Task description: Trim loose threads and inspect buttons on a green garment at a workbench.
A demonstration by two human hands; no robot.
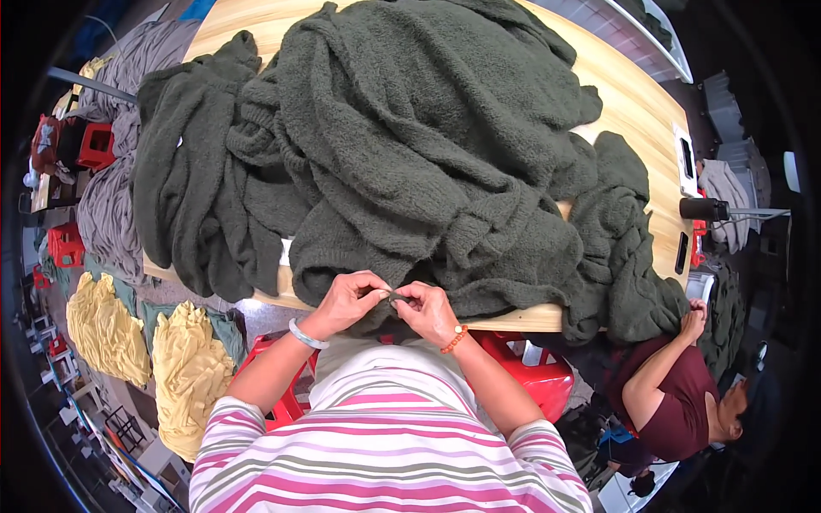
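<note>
At the table's near edge my left hand [349,301] and my right hand [429,315] meet, fingertips pinched together. Between them is a small bit of dark green knit [394,297], seemingly the edge of a garment; its exact part is too small to make out. More of the dark green knit hangs below my fingers towards my lap. Just beyond my hands lies a large heap of dark green sweaters [428,111], with ribbed bands and folded sleeves showing. Another dark green sweater [192,179] drapes over the table's left side.
The heap covers much of the pale wooden table [637,94]. A black lamp head [704,209] stands at its right edge. A co-worker in a maroon shirt [684,402] touches the knit at the right. Red stools [534,376] stand beneath; yellow garments [190,376] lie left.
</note>
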